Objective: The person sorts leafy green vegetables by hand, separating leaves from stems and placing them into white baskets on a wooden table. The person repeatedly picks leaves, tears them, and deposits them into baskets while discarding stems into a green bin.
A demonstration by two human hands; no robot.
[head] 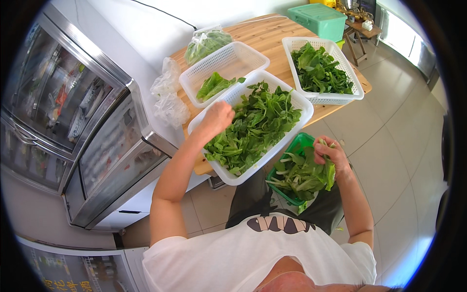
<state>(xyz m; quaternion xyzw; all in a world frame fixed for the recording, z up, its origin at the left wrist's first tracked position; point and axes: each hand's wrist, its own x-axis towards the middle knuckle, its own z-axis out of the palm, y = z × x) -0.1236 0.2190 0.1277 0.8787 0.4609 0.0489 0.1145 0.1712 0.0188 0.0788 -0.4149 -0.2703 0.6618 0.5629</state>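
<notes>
My left hand [218,117] is over the left side of a white plastic basket [308,106], its fingers curled and touching or just above the leafy greens [255,124] heaped inside. Whether it pinches a leaf is hidden. My right hand [335,157] grips a bunch of green leaves [329,171], stems up and leaves hanging down. Below that hand, between my knees, a green plastic basket [301,140] holds looser greens with pale stems [295,175]. Behind the full basket, a second white basket [237,54] contains a few lettuce-like leaves [215,85].
The baskets stand on a wooden table [251,31]. Another white basket [357,85] of greens sits at its right end. A tied bag of greens [208,43] and crumpled plastic bags [169,95] lie by the wall. A glass-fronted display fridge [109,146] borders the left; a green lidded box [317,22] stands behind.
</notes>
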